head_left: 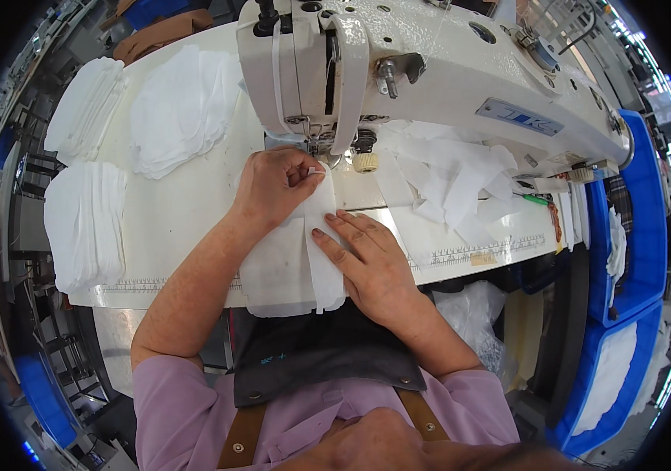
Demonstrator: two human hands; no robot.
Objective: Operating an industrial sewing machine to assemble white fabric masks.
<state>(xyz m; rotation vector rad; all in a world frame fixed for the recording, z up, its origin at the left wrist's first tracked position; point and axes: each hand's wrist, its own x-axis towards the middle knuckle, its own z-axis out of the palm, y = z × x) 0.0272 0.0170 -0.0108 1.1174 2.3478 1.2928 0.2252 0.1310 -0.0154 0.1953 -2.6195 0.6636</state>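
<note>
A white sewing machine [422, 74] stands across the far side of the table. In front of its needle lies a white fabric piece [276, 271], with a narrow folded strip along its right side; its near end hangs over the table edge. My left hand [272, 184] pinches the fabric's far end close to the presser foot, thumb and forefinger together. Lower down, my right hand [371, 263] rests flat on the strip, fingers stretched out and a little apart. The needle tip itself is too small to make out.
Stacks of white cut fabric [182, 110] lie on the table's left. Loose white scraps [461, 177] sit under the machine arm, near green-handled snips [535, 199]. A printed ruler [492, 250] runs along the front edge. Blue bins [638, 212] stand at the right, holding white cloth.
</note>
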